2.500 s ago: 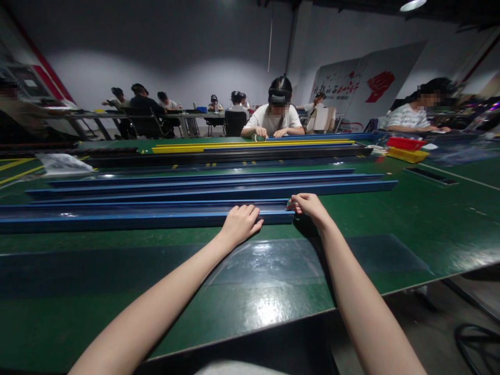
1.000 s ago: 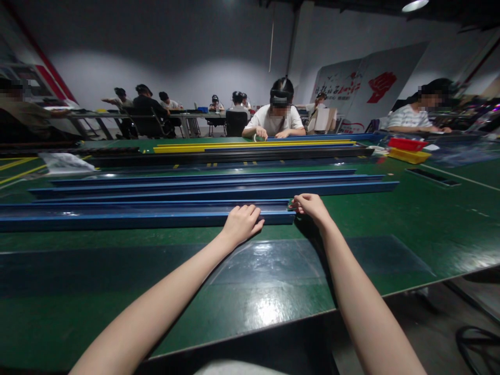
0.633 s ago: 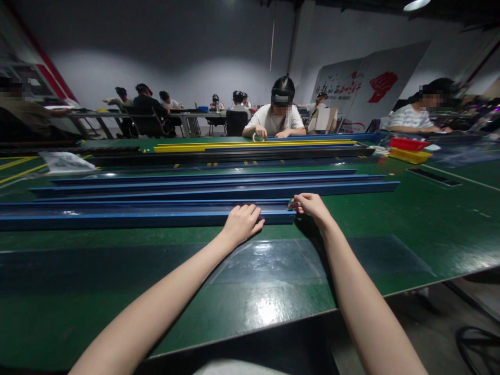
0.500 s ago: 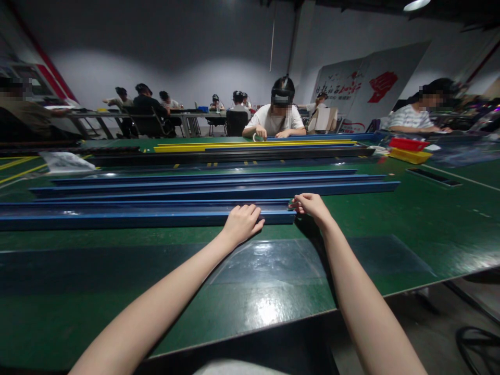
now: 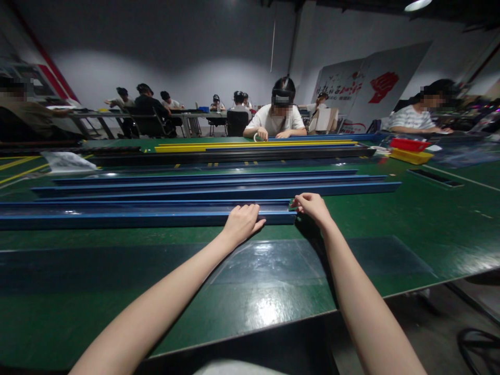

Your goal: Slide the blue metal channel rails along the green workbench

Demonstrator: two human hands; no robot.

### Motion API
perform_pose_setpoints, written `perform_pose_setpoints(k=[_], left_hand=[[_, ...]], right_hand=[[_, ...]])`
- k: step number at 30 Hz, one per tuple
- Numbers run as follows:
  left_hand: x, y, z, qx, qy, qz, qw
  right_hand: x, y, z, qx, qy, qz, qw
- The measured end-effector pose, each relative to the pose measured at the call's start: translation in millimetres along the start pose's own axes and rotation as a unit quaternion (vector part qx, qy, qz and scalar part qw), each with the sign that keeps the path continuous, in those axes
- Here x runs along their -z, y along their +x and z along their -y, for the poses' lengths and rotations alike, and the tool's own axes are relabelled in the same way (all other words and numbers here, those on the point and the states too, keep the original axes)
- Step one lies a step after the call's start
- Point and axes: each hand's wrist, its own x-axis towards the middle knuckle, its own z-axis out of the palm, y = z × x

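Note:
A long blue metal channel (image 5: 128,214) lies across the green table (image 5: 410,219), nearest to me. My left hand (image 5: 241,223) rests on its near wall close to the right end, fingers curled over the edge. At the channel's right end my right hand (image 5: 312,207) is pinched on something small that I cannot make out. Several more blue channels (image 5: 219,185) lie parallel behind it.
Yellow and dark rails (image 5: 253,147) lie further back. A person in a white shirt (image 5: 275,119) sits across the table, another person (image 5: 414,117) at the right. Red and yellow bins (image 5: 410,150) stand at the back right. A clear sheet (image 5: 273,263) covers the table near me.
Almost nothing differs; both hands stay at the right end of the nearest blue channel, with only a slight camera drift.

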Motion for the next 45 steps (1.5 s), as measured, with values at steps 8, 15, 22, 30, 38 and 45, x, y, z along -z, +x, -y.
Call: perform_pose_setpoints(k=[8,15,22,30,38,45], left_hand=[[1.6,1.2,1.3,0.003,-0.010,0.022,1.000],[9.7,2.7,3.3,0.011,-0.060,0.051,0.997],[30.4,13.0,10.4,0.044,-0.100,0.117,0.987],[50.6,20.1,37.9,0.060,-0.117,0.235,0.963],[49.8,18.6,49.2,0.062,-0.112,0.268,0.955],[50.5,19.1,51.5,0.067,-0.139,0.261,0.953]], right_hand=[[-2.6,-15.7,19.7,0.081,-0.107,-0.008,0.991],[-15.2,-35.5,35.3,0.140,-0.278,-0.066,0.948],[-23.7,-49.3,45.5,0.274,-0.306,0.023,0.911],[-26.5,-49.4,42.8,0.354,-0.307,0.070,0.881],[-33.0,-52.0,43.5,0.367,-0.345,0.061,0.862],[-32.7,-51.3,44.6,0.366,-0.356,0.058,0.858]])
